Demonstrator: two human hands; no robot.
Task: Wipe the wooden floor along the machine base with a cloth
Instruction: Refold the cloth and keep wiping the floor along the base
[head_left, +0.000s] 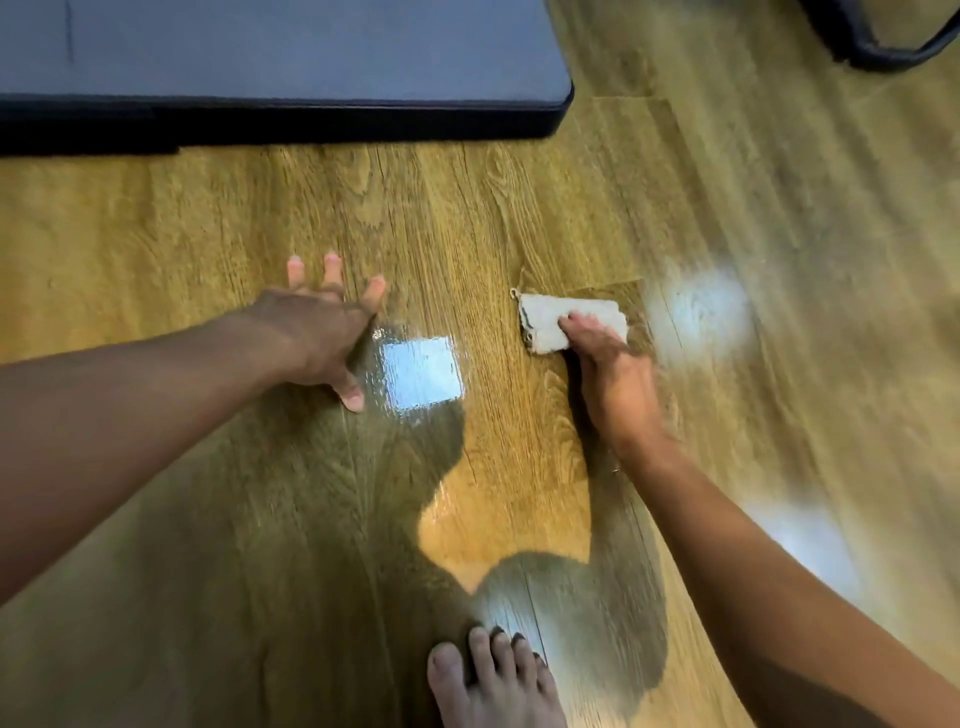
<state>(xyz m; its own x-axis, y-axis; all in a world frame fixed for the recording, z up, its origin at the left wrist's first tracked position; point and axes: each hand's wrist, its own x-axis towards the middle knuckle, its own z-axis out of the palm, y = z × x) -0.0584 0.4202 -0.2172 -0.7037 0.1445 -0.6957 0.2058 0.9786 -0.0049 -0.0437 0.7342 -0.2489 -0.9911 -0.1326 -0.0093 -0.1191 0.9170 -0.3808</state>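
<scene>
Bare foot (488, 680) at near edge of view, toes pointing away, planted on the wooden floor (208, 218). Both forearms reach forward from the near corners.

Left hand (322, 332): open, fingers spread, palm down, braced on the floor left of centre. Holds nothing. Bright glare patch (421, 374) just beside its thumb.

Right hand (613, 374): grips the cloth (571, 322), thumb across the top, fingers over its right end; some motion blur, so exact finger wrap unclear. Cloth is pale, folded to a small pad, flat on the floor, under and just ahead of the hand.

Key relation: the cloth's long axis runs left-right, roughly parallel to the near edge of the machine base (280, 78). The base lies beyond the cloth and mostly to its left, well apart, with a bare strip of floor between. The base's right corner is about straight ahead of the cloth, so the right hand is the nearer one to that corner.

Judgement: wiping in progress, but the strip against the base needs the cloth pushed forward, then swept left along that edge.

Far right corner: dark curved object (883, 41), unidentifiable.
</scene>
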